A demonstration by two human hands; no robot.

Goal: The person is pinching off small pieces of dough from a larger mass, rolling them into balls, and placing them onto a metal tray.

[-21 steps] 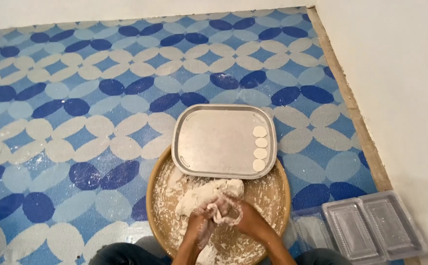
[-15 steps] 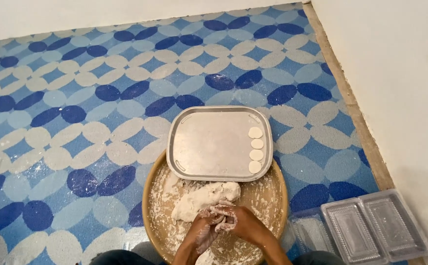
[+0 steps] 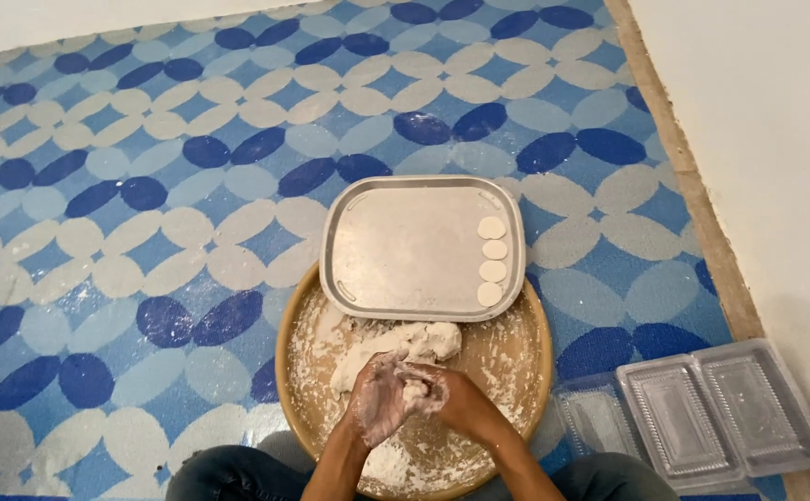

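Head view: a small piece of dough [image 3: 412, 390] is pressed between two floured hands, over the near half of a round wooden tray [image 3: 540, 371]. The left hand [image 3: 379, 401] is curled over the piece from the left, fingers bent narrowly around it and caked in flour. The right hand [image 3: 456, 401] is cupped against it from the right, fingers closed on the same piece. How much of the piece is wrapped cannot be told, since it is mostly hidden between the palms.

Just beyond the hands, near the middle of the wooden tray, a larger lump of dough [image 3: 405, 345] is seen lying on the floured wood, touching or nearly touching the fingertips. The tray's far edge is covered by a rectangular metal tray [image 3: 405, 250] with rounded corners, which rests partly on the wood and partly on the floor. Four flat round dough discs [image 3: 492, 261] are laid in a column along the metal tray's right edge, each just beside the next.

Both trays are set on a floor mat [image 3: 145, 186] patterned in blue and white ovals. Clear plastic containers [image 3: 702, 417] are lying near the mat's right near corner, beside the wooden tray. A white wall [image 3: 767, 139] runs along the mat's right edge.
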